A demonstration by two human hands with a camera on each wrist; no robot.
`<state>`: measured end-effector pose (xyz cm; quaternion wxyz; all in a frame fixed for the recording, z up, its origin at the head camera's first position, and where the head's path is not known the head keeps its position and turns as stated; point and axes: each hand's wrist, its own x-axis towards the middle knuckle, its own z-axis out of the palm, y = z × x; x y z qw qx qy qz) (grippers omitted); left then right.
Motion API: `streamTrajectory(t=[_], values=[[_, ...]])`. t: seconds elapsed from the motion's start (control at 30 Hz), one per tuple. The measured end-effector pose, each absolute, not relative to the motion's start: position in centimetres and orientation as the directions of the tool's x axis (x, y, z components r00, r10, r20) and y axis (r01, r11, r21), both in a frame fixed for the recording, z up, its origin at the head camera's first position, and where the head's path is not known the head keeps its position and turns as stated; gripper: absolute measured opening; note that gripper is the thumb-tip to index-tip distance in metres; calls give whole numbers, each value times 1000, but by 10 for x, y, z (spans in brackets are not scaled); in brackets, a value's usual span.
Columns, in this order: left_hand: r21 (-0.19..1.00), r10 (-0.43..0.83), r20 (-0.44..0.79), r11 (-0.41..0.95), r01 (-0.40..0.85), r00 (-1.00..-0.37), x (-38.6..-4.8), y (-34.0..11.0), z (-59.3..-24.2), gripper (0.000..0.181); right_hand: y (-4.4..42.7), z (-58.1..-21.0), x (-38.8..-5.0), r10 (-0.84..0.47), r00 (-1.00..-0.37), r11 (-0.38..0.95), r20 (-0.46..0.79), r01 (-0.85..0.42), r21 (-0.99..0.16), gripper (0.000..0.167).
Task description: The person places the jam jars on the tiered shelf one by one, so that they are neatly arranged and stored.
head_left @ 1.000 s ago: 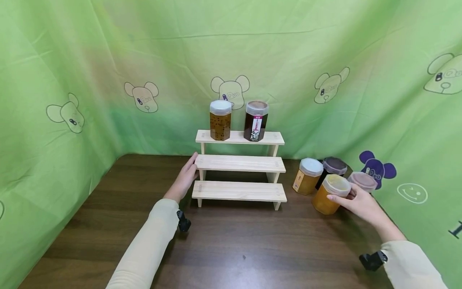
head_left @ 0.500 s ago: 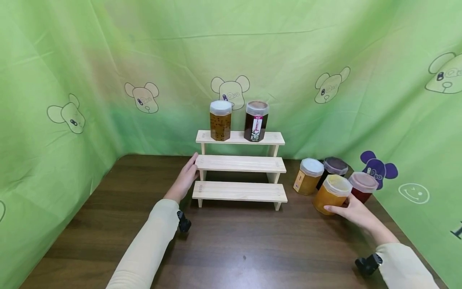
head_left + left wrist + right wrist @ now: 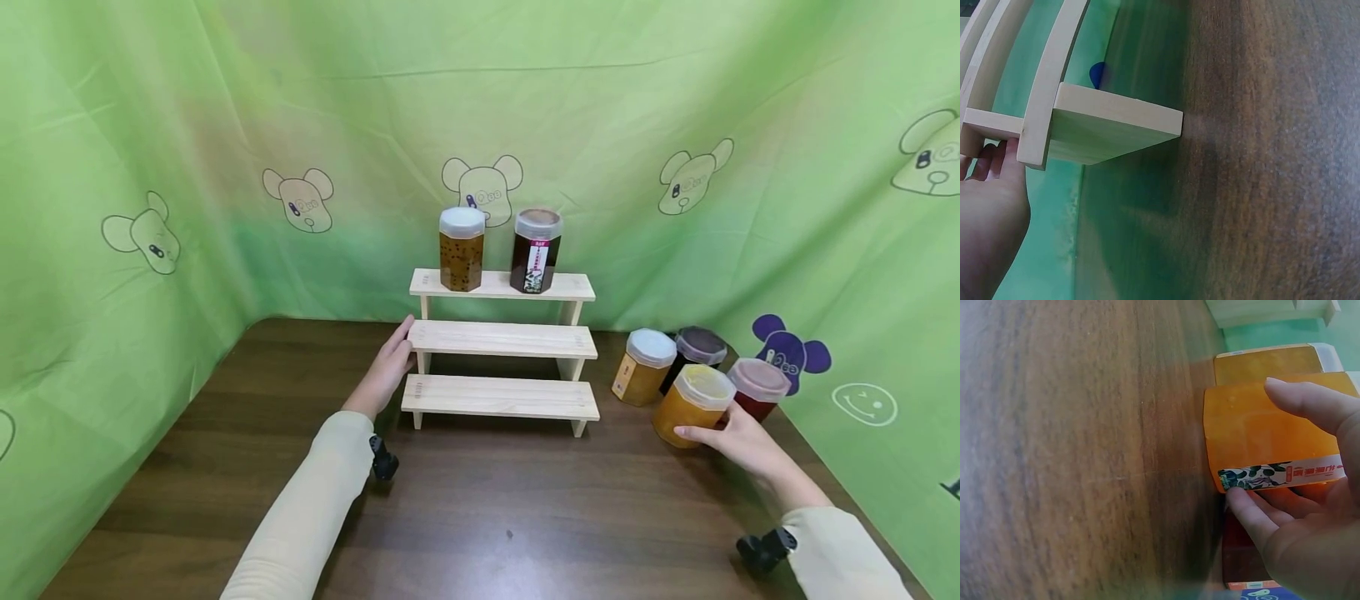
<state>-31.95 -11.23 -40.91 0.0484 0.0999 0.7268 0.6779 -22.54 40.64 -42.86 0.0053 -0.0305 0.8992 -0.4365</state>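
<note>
At the right of the head view, my right hand (image 3: 744,440) grips an orange jar (image 3: 684,417) with a pale lid, standing on the table. In the right wrist view the thumb lies across one side of the orange jar (image 3: 1260,428), with the other fingers around its labelled side. My left hand (image 3: 384,372) touches the left end of the three-tier wooden rack (image 3: 501,395), by the middle shelf. The left wrist view shows the fingers of this hand (image 3: 991,212) behind the rack's side piece (image 3: 1116,119), partly hidden.
Two jars, one brown with specks (image 3: 461,260) and one dark (image 3: 533,262), stand on the top shelf. Around the orange jar are an amber jar (image 3: 637,380), a dark jar (image 3: 699,345) and a red jar (image 3: 757,385). Green cloth (image 3: 360,117) hangs behind the table.
My right hand has shifted slightly left and lower around the orange jar, uncovering more of the red jar. The left hand keeps its place at the rack.
</note>
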Motion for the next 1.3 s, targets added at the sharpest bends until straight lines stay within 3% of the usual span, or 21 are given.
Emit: streamTrajectory(t=[0.77,1.3], values=[[994,180,72,70,86,-981,-323,-112,-416,57,393,-411,-220,-48,-994,660,99,-106,-744,83],[993,185,83,62,96,-979,-322,-111,-415,57,366,-382,-219,-39,-955,610,293,-255,-751,73]])
